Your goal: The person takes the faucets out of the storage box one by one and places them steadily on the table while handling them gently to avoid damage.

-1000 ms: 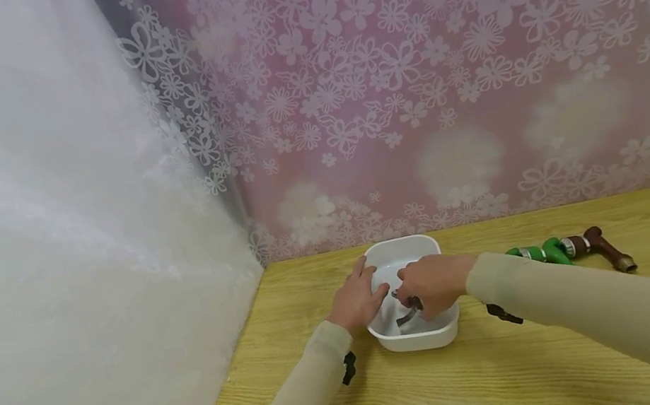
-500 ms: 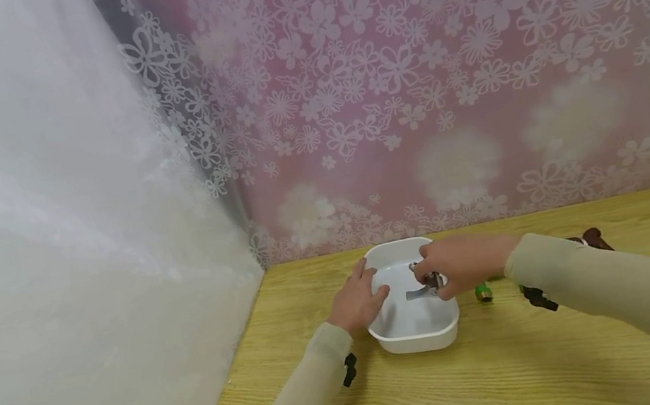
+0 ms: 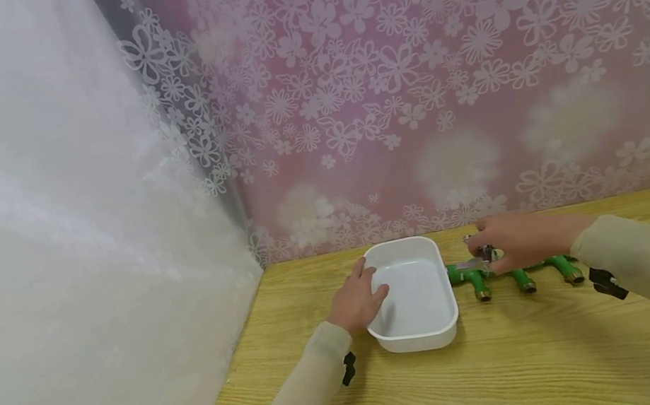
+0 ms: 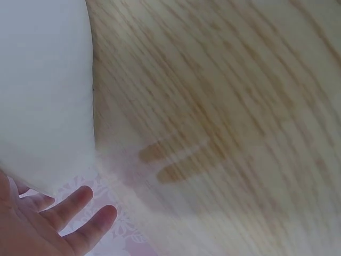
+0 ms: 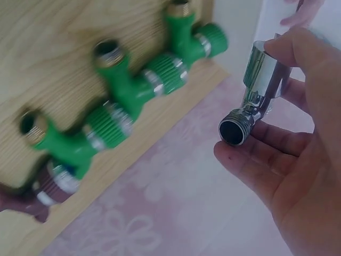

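Observation:
A small chrome tap [image 5: 261,74] with a threaded end is pinched between the thumb and fingers of my right hand [image 3: 524,237]. In the head view its flat silver lever points left, overlapping a row of green branched pipe fittings [image 3: 479,285] on the table. The right wrist view shows these fittings joined in line, with a brown piece [image 5: 50,186] at one end; my hand hides part of them in the head view. My left hand [image 3: 354,301] rests on the left rim of a white plastic basin [image 3: 415,340], fingers spread.
Wood-grain table [image 3: 489,375] extends in front of the basin and fittings. Behind it hangs a pink flowered curtain [image 3: 350,119]. A white sheet [image 3: 85,271] closes off the left side. The fittings' left end lies right by the basin's right wall.
My right hand has lifted the tap out of the basin and carried it right, over the green fittings. The left hand has stayed at the basin's rim.

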The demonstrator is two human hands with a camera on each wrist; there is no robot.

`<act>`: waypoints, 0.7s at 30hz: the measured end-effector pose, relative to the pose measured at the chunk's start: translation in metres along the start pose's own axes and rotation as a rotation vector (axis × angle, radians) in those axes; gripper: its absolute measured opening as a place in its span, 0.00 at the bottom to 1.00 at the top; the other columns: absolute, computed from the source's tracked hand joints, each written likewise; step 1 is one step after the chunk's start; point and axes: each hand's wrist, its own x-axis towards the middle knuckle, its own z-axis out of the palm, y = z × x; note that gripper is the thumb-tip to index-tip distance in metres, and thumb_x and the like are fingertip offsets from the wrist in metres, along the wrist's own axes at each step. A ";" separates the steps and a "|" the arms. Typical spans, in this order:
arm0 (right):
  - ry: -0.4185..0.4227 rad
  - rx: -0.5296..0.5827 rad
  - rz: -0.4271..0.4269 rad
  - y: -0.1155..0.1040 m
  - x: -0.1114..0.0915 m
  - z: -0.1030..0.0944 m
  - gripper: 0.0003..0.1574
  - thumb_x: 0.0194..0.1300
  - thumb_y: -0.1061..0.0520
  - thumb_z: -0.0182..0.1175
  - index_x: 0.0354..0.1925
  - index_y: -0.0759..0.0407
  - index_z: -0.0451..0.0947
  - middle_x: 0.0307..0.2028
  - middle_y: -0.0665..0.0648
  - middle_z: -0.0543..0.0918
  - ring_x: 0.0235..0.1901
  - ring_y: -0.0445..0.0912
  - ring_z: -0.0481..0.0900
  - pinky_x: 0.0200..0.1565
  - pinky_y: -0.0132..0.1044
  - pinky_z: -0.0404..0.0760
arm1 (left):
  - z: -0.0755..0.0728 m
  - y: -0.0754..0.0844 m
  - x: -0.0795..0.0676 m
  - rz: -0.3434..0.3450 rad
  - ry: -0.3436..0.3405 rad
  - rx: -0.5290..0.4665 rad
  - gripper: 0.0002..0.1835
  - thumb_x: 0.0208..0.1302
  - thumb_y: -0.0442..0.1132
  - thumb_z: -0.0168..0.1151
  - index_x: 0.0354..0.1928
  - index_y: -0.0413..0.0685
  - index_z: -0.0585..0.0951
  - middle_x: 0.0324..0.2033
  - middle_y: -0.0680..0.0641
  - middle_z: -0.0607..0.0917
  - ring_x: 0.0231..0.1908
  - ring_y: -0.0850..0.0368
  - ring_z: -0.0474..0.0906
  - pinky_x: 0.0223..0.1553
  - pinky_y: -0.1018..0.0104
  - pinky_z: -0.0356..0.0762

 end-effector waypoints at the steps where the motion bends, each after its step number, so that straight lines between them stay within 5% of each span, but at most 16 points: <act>1: 0.002 0.006 0.007 0.002 -0.005 -0.002 0.11 0.66 0.49 0.66 0.48 0.41 0.80 0.43 0.48 0.79 0.33 0.37 0.75 0.32 0.36 0.75 | 0.000 0.000 0.000 0.001 -0.001 0.004 0.33 0.76 0.61 0.47 0.75 0.52 0.66 0.80 0.50 0.52 0.70 0.48 0.68 0.62 0.46 0.75; 9: 0.027 -0.004 0.090 0.030 -0.037 -0.003 0.14 0.65 0.48 0.66 0.49 0.43 0.79 0.45 0.51 0.79 0.28 0.34 0.73 0.29 0.35 0.72 | -0.001 0.000 0.002 -0.001 0.004 0.002 0.33 0.76 0.60 0.47 0.74 0.51 0.67 0.80 0.49 0.53 0.70 0.47 0.68 0.61 0.46 0.76; 21: 0.035 0.018 0.181 0.071 -0.075 0.007 0.12 0.66 0.48 0.66 0.46 0.47 0.79 0.40 0.48 0.80 0.36 0.40 0.80 0.35 0.41 0.80 | -0.005 0.004 -0.004 -0.001 -0.008 0.001 0.33 0.76 0.60 0.47 0.75 0.50 0.67 0.80 0.49 0.53 0.70 0.46 0.68 0.62 0.46 0.75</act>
